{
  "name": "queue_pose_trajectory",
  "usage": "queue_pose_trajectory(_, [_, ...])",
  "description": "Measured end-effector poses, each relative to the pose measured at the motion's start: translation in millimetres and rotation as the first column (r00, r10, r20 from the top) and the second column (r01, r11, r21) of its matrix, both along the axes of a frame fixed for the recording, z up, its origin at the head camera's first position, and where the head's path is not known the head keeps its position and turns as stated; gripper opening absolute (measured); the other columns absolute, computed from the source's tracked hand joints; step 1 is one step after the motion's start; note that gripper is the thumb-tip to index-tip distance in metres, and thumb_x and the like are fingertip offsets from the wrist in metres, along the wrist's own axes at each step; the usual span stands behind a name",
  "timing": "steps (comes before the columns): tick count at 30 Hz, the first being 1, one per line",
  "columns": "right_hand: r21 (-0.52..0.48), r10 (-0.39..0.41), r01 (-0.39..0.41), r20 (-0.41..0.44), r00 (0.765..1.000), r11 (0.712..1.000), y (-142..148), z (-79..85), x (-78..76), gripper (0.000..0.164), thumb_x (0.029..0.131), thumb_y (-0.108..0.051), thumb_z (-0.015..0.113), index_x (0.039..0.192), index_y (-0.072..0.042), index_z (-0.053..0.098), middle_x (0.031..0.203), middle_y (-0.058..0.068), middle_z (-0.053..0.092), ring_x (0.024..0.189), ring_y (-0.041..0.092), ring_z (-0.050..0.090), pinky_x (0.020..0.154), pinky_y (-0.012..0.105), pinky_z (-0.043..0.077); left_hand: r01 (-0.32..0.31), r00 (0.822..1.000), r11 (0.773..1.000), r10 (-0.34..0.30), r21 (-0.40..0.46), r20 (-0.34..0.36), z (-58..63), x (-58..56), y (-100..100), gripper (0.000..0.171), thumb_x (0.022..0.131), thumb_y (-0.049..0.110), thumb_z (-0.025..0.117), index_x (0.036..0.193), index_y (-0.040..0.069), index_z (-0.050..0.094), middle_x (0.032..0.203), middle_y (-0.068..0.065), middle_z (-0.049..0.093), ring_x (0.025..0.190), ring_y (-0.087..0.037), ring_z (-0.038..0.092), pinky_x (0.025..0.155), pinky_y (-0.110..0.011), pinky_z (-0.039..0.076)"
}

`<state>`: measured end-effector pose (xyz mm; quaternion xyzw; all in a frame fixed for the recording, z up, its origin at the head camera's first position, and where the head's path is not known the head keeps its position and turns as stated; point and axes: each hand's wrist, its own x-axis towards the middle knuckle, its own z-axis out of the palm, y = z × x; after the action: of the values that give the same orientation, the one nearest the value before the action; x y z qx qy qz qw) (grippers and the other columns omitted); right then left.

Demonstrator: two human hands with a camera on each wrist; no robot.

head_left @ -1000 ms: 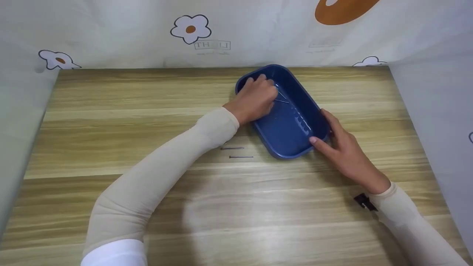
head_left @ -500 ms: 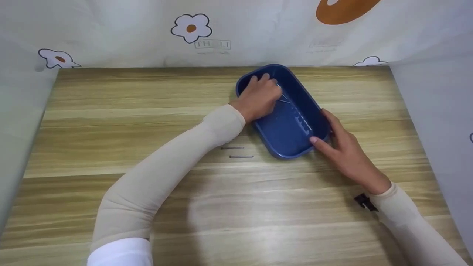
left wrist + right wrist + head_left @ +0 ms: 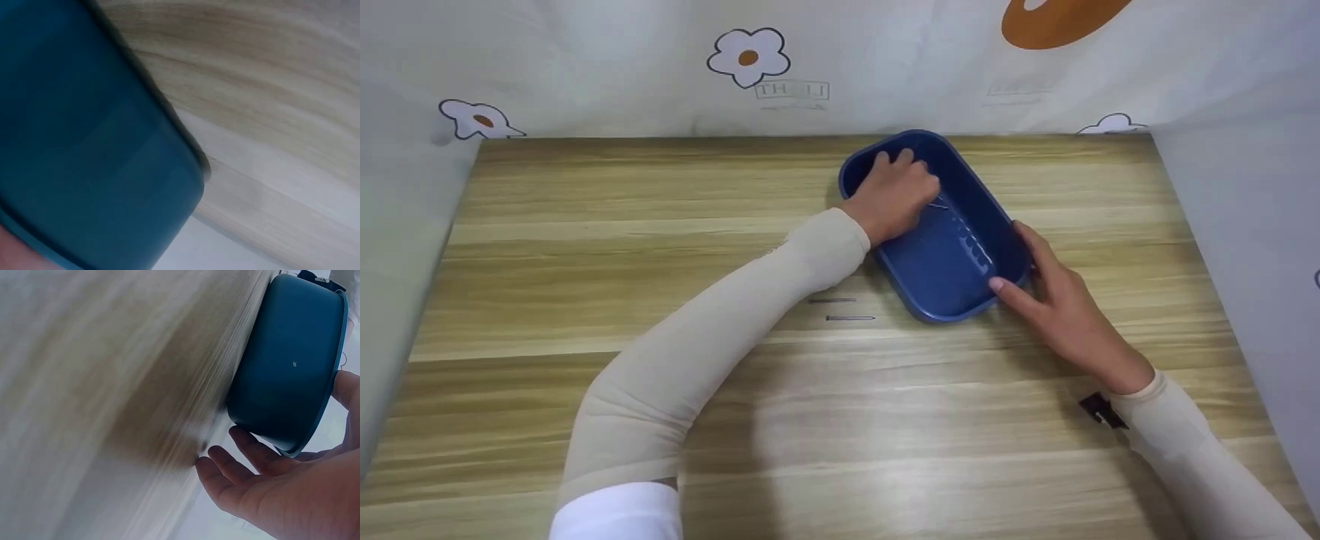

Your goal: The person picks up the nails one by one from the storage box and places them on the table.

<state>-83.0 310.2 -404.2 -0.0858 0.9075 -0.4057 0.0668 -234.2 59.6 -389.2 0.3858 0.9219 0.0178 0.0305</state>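
Observation:
A deep blue rectangular tub (image 3: 934,270) with rounded corners stands at an angle toward the table's back. My left hand (image 3: 891,193) reaches over its left rim, fingers bent down inside; its fingertips are hidden, and I cannot tell whether they pinch anything. Thin metal pieces that look like nails (image 3: 939,205) show on the tub floor beside that hand. With the thumb at the rim and the fingers along the outer wall, my right hand (image 3: 1065,319) grips the tub's near right corner. The right wrist view shows this grip on the tub (image 3: 289,365) from the side.
Two nails (image 3: 850,318) lie side by side on the wood-grain table (image 3: 585,285), left of the tub and close to my left sleeve (image 3: 720,330). Behind the table hangs a pale sheet (image 3: 885,67) with flower prints. A small black piece (image 3: 1101,411) is at the right cuff.
My left hand has shifted a little to the right inside the tub, and its forearm has moved with it. The right hand, the tub and the two nails on the table have stayed put.

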Motion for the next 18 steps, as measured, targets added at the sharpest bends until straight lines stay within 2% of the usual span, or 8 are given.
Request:
queue_pose_trajectory(14, [-0.012, 0.002, -0.002, -0.023, 1.000, 1.000, 0.1, -1.7, -0.7, 0.082, 0.110, -0.035, 0.070, 0.176, -0.015, 0.025, 0.173, 0.021, 0.039, 0.156, 0.039, 0.041, 0.125, 0.062, 0.033, 0.008, 1.000, 0.999, -0.008, -0.042, -0.012, 0.5, -0.2, 6.0, 0.028, 0.112, 0.007, 0.056, 0.132, 0.007, 0.076, 0.134, -0.019, 0.072, 0.137, -0.042, 0.058, 0.116, -0.066, 0.046])
queue_pose_trajectory(18, [-0.010, 0.004, -0.004, -0.017, 1.000, 1.000, 1.0, -2.2, -0.2, 0.081, 0.110, -0.036, 0.069, 0.176, -0.017, 0.025, 0.174, 0.019, 0.038, 0.157, 0.037, 0.041, 0.126, 0.057, 0.034, 0.013, 0.999, 0.999, -0.015, -0.044, -0.038, -0.1, 0.5, 5.7, 0.026, 0.110, 0.008, 0.060, 0.127, 0.006, 0.078, 0.134, -0.019, 0.070, 0.137, -0.042, 0.057, 0.114, -0.066, 0.047])
